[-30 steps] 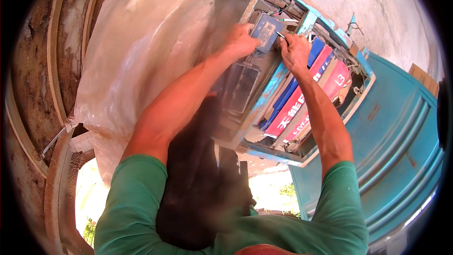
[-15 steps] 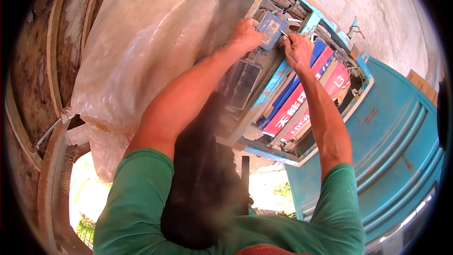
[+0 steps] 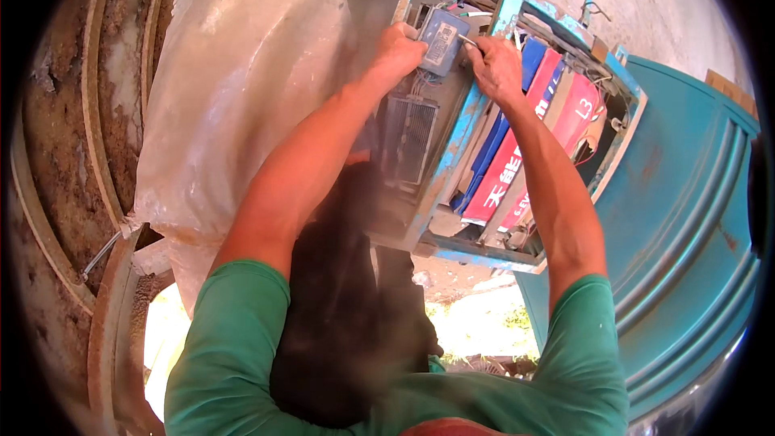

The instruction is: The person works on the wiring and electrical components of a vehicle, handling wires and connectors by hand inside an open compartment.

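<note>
A flat blue-grey electrical control box (image 3: 441,42) with a pale label lies in a blue metal frame, with wires coming out at its ends. At the box's left edge is my left hand (image 3: 399,51), closed on it with the thumb along the side. My right hand (image 3: 496,69) is on the other side, pinching a thin silver rod-like tool (image 3: 467,39) whose end points at the box's right edge. Most of the tool is hidden in my fingers. Just below the box sits a finned metal unit (image 3: 409,136) with wires.
Red and blue batteries (image 3: 529,141) fill the compartment to the right, held in the peeling blue frame (image 3: 458,153). A teal metal panel (image 3: 654,194) stands at the far right. Cloudy plastic sheeting (image 3: 242,89) hangs at the left, beside a rusty ribbed surface (image 3: 69,113).
The whole scene has shifted a little as my head moved; the frame and box now appear further left. Both hands keep their places at the box, and the tool stays in my right fingers.
</note>
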`<state>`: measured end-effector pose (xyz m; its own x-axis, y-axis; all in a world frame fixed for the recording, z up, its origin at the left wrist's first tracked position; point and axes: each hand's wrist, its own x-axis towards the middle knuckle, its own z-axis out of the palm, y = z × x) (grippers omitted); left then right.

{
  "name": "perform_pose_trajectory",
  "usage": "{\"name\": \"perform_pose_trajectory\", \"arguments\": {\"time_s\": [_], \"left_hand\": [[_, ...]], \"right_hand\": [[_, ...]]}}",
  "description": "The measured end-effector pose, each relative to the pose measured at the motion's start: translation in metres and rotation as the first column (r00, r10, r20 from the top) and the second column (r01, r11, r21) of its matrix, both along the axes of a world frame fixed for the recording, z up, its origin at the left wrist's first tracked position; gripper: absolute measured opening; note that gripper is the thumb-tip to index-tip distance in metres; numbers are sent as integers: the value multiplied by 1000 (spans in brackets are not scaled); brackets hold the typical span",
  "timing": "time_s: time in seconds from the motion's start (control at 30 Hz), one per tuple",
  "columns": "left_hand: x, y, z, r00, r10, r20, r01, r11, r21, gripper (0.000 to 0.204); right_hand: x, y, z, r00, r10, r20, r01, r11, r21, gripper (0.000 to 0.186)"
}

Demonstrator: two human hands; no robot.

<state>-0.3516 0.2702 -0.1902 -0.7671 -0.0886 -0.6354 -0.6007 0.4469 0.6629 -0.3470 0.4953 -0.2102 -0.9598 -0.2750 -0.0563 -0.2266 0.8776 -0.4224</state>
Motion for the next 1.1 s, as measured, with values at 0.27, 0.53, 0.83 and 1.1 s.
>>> {"name": "perform_pose_trajectory", "arguments": {"time_s": [0.27, 0.53, 0.83, 1.1], "left_hand": [[6, -22, -22, 998, -45, -49, 50, 992, 116, 30], [0, -29, -17, 991, -112, -77, 121, 985, 121, 27], [-21, -14, -15, 935, -354, -35, 328, 895, -301, 33], [-27, -9, -12, 916, -402, -11, 366, 845, -389, 34]], "right_hand": [[3, -3, 15, 891, -274, 361, 349, 923, -160, 42], [18, -9, 20, 959, -119, 256, 162, 975, -154, 38], [24, -14, 13, 963, -132, 235, 178, 966, -186, 38], [18, -10, 3, 958, -127, 257, 178, 967, -184, 40]]}}
